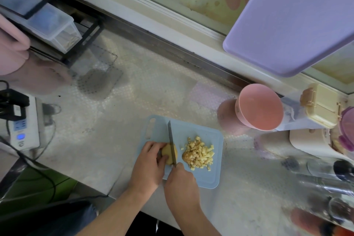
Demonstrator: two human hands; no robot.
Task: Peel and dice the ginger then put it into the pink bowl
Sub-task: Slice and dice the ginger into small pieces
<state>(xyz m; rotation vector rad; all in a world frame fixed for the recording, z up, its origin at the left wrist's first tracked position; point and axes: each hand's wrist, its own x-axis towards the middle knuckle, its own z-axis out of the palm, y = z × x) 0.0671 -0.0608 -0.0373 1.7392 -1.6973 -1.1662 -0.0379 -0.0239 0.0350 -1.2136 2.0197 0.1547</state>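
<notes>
We take the blue cutting board [208, 176] as our landmark; it lies on the pale counter [134, 101] with its near edge just short of the counter's front edge. On the board's left half, our left hand [148, 163] curls its fingers over a peeled ginger piece [168, 154] and grasps it against the board. Our right hand [181, 184] is clenched round the handle of a knife [171, 143], at the board's near side; the blade runs away from us across the ginger, its tip pointing toward the board's far left corner beside the handle slot. On the board's right half sits a heap of diced ginger [199, 154], with a few loose cubes scattered near it and one brownish scrap at its left side, just beside the blade. The dice lie close to the board's right edge but inside it. Beyond the board's far right corner, apart from it, stands the pink bowl [260, 107]; bare counter separates them. Right of the bowl is a cream lidded box [321, 107], and above it a purple board [287, 19] leans against the window. Right of the cutting board, glassware crowds the counter, blurred. Left of and beyond the cutting board the counter runs open as far as a power strip [24, 130] and a black rack [63, 25].
</notes>
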